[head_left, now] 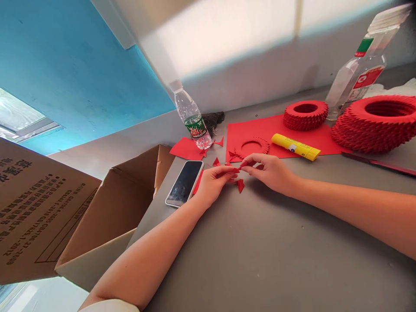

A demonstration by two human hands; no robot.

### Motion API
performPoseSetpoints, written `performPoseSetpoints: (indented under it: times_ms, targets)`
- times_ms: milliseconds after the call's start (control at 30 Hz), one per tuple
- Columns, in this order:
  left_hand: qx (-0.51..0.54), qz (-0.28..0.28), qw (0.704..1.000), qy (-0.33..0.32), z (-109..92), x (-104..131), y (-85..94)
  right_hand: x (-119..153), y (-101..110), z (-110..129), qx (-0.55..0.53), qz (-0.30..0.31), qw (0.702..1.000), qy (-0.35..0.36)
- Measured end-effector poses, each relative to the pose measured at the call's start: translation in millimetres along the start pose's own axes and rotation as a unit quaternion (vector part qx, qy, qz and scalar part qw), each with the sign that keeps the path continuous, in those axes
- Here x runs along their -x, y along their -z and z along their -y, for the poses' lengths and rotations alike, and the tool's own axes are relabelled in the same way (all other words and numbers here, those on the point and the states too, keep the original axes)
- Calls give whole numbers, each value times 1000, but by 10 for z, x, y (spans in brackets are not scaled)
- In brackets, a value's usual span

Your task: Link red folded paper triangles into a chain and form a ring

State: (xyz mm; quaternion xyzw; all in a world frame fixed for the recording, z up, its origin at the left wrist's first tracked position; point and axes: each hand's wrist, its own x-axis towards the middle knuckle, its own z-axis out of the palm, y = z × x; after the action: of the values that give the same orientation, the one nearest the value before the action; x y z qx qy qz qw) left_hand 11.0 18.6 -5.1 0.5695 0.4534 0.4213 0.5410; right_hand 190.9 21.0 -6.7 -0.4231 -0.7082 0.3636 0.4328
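Thumb and fingers of my left hand (pixel 217 181) are pinched on a small red paper piece (pixel 234 170). My right hand (pixel 266 170) meets it at the piece's other side, its thumb and forefinger pinching there too. Around them lie several folded red paper triangles, one of them a loose triangle (pixel 240 186) just below the fingers. Behind the hands, a flat ring of folded paper (pixel 264 145) rests on a red sheet (pixel 237 130). A yellow glue stick (pixel 295 146) lies across that sheet's front edge.
A phone (pixel 184 183) lies left of my left hand. Beyond it stands a water bottle (pixel 194 117). Two thick red paper rings, a smaller ring (pixel 305 122) and a larger ring (pixel 373 134), sit right, near a glass bottle (pixel 357 78). An open cardboard box (pixel 113 203) adjoins the table's left edge.
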Motion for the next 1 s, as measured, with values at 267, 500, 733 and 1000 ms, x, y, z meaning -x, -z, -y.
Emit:
performPoseSetpoints:
  times_ms: [267,500,733,1000]
  targets:
    - [-1,-4,1000,-8,26,-13,2,-2,-7,-8,-16,4,999,-33]
    - [-21,-10,1000,-7,25,-15,3,-3,-30,-19,-78,23,994,-76]
    - [-65,-18,998,-9,7,-2,-3,42,-78,14,-161,6,976,-148]
    - [-90,-5,995,-35,-13,33,-3,65,-76,35,-51,-22,994,-92]
